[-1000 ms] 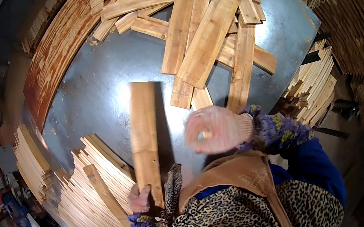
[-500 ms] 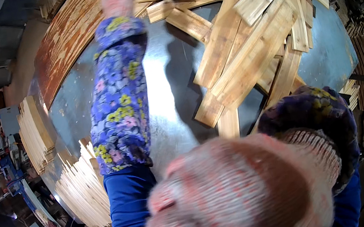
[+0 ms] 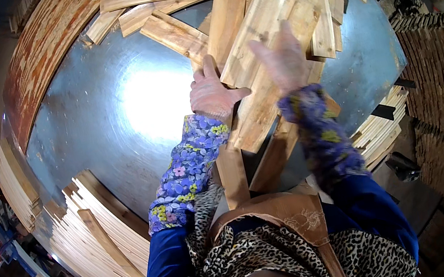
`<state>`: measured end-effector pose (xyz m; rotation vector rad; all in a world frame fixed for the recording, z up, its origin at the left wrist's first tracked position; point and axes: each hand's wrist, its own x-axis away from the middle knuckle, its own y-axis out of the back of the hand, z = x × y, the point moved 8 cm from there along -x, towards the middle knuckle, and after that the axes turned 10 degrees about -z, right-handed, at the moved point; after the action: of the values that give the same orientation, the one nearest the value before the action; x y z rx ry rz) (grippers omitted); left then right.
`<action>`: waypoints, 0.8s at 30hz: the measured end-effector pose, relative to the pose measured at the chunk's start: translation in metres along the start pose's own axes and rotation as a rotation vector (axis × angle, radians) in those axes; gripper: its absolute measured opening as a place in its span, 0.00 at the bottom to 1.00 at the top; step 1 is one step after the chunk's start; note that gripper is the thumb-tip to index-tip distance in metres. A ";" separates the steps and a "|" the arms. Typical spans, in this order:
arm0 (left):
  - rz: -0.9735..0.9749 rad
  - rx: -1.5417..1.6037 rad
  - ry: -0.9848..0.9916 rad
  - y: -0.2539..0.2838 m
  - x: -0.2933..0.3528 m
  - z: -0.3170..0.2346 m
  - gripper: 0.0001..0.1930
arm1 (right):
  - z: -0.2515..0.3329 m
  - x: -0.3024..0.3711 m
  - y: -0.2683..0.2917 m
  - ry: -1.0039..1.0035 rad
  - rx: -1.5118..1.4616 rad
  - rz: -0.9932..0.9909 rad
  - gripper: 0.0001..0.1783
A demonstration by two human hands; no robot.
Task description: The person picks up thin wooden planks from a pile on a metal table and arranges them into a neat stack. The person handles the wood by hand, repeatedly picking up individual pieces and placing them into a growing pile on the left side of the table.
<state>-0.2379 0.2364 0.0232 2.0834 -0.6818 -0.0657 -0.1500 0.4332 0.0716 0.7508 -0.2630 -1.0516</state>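
A loose heap of wooden boards lies on a grey metal table [image 3: 88, 114]. My left hand [image 3: 213, 92] rests at the left edge of the heap. Its fingers are spread, with the thumb reaching over the end of a long pale board [image 3: 263, 17]. Over the wide board [image 3: 263, 105] beside it is my right hand [image 3: 284, 60], slightly blurred, its fingers apart. I cannot tell whether it touches the wood. Both forearms wear purple floral sleeve covers. A shorter board [image 3: 175, 35] slants just beyond my left hand.
At the left stands a stack of thin pale boards [image 3: 98, 241], with one darker strip lying across it. A reddish-brown worn panel [image 3: 51, 47] borders the far left. Further stacks, one of pale boards [image 3: 379, 130] and one of dark slats [image 3: 442, 101], stand at the right.
My left hand has come back from the far left to the heap. My right hand, earlier large and close to the camera, has moved out over the boards. The view has shifted.
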 end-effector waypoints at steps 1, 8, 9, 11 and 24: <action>0.030 0.018 0.038 -0.005 0.005 0.009 0.65 | 0.016 0.012 -0.011 0.024 0.152 0.003 0.58; -0.019 0.436 0.305 -0.014 0.067 0.056 0.41 | 0.012 0.023 -0.021 -0.129 0.299 0.052 0.53; -0.084 0.388 0.177 -0.010 0.078 0.074 0.35 | 0.002 0.028 -0.011 -0.144 0.139 0.037 0.51; -0.005 0.318 0.486 0.011 0.142 0.124 0.27 | -0.022 0.032 -0.006 -0.129 -0.341 0.131 0.45; -0.787 -0.406 0.489 0.105 0.470 0.362 0.25 | 0.013 0.352 -0.040 -0.379 -0.921 1.172 0.51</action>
<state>0.0050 -0.3141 -0.0071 1.7503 0.4346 -0.1178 -0.0107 0.1145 0.0023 -0.4612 -0.4161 -0.0869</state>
